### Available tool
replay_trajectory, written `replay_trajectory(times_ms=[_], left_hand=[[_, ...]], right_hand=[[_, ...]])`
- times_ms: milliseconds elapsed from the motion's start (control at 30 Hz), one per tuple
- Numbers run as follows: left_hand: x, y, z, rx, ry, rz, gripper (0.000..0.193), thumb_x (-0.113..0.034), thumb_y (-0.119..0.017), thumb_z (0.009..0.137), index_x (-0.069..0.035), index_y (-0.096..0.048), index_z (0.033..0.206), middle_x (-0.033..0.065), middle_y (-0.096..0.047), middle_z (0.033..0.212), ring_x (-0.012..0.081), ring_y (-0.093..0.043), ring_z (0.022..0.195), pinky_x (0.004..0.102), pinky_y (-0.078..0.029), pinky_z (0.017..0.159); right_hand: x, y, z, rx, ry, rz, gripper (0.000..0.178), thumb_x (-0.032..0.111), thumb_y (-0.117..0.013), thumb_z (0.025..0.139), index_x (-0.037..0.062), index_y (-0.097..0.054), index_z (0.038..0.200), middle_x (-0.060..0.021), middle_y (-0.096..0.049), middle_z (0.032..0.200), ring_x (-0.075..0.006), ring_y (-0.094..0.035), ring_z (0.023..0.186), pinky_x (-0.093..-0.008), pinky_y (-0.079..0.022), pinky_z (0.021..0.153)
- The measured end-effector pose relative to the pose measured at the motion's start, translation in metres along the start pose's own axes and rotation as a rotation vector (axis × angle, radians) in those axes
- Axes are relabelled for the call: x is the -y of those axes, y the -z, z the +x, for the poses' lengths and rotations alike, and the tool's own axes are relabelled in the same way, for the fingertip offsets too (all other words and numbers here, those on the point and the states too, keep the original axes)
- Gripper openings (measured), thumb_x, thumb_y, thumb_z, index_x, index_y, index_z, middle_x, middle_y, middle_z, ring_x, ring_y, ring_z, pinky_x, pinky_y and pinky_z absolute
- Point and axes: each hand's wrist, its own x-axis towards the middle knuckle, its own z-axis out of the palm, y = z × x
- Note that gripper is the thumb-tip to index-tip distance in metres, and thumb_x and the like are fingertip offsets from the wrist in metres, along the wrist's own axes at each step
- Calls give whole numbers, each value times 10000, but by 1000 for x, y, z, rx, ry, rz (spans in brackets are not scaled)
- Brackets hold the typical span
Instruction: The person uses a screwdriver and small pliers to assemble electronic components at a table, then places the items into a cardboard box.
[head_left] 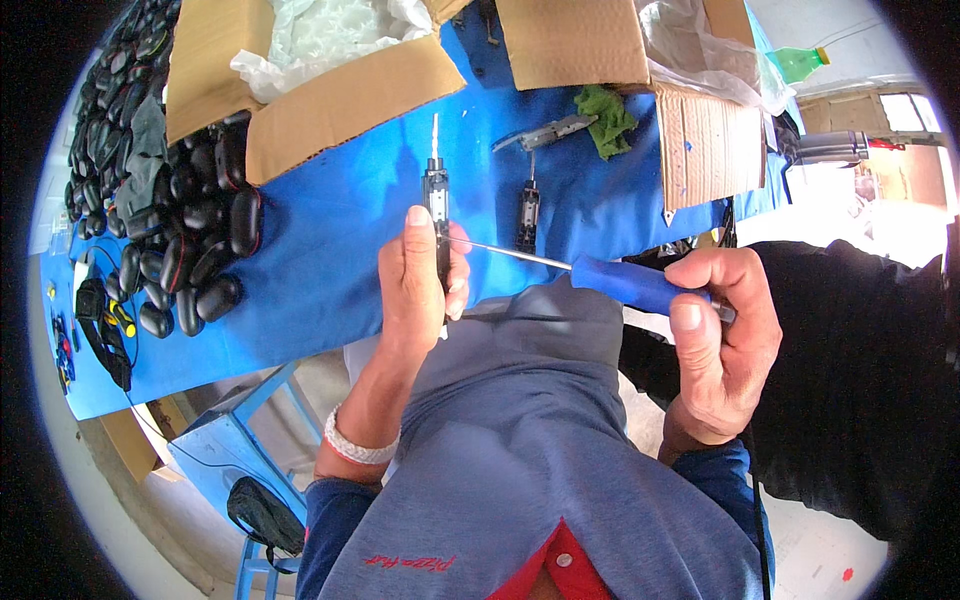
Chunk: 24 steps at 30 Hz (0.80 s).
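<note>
My left hand (415, 280) is closed around a slim black device (437, 200) held upright, with a thin metal shaft sticking out of its top. In my right hand (720, 350) is a screwdriver (625, 285) with a blue handle, gripped near its butt end. Its thin blade points left and meets the device's side by my left fingers; whether the tip sits in a screw is too small to tell. A similar black device (528, 215) lies on the blue-covered table (330, 235) just beyond the blade. Past it rests a grey-and-black elongated part (555, 132).
A green cloth (605, 122) lies by two open cardboard boxes (350, 105) (712, 150) holding clear plastic bags. Many black oval cases (200, 220) are heaped at the left, near a yellow-handled tool (121, 316). A blue stool (235, 425) stands below; black fabric (830, 380) hangs at my right.
</note>
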Motion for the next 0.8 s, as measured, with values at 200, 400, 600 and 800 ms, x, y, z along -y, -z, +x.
replay_trajectory(times_ms=[200,400,600,800], left_hand=[[2,1,0,13,4,3,591,-535,-339,980,4,-518,816,17,-439,505,87,-390,362,248,-306,329],[2,2,0,17,-6,-2,588,-533,-340,981,1,-520,812,13,-439,501,85,-388,362,246,-302,329],[1,1,0,24,4,-6,589,-535,-339,981,-1,-522,814,9,-437,504,85,-390,364,243,-301,329],[1,1,0,34,11,8,593,-539,-327,982,-5,-526,815,9,-442,509,84,-396,368,242,-307,336]], right_hand=[[-2,-1,1,28,151,26,249,170,-636,845,-22,-582,993,-125,-600,832,-191,-577,726,-302,-453,667],[-2,-2,-4,-41,-51,54,370,329,-585,901,-30,-588,988,-122,-608,809,-194,-593,698,-288,-463,665],[-4,-3,4,-17,133,9,160,126,-625,844,-13,-593,917,-122,-618,801,-212,-597,682,-300,-460,626],[-6,-3,4,-27,122,22,146,123,-615,825,-4,-597,895,-104,-598,827,-184,-549,701,-286,-421,635]])
